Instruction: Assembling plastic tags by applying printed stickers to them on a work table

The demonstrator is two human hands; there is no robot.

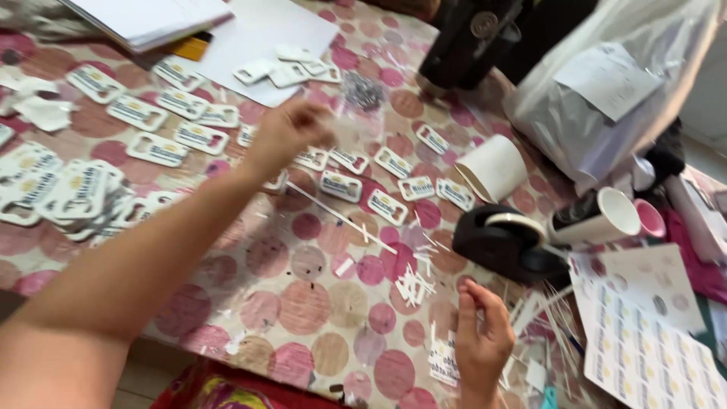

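My left hand [291,127] reaches far across the table, its fingers pinched on the edge of a clear plastic bag [356,121] that holds small metal bits [363,91]; the hand is blurred. White printed tags [341,185] lie in rows beside and beyond it. At the table's near edge my right hand [483,337] stands with fingers raised and apart, nothing visible between them. It rests next to a white tag [443,362] and a scatter of thin white strips [415,284].
A black tape dispenser [503,241] and a white cup on its side [598,216] sit right of centre. A paper roll [494,168], a big plastic bag [606,83], sticker sheets [644,341] and a heap of tags [72,197] surround them on the dotted tablecloth [303,295].
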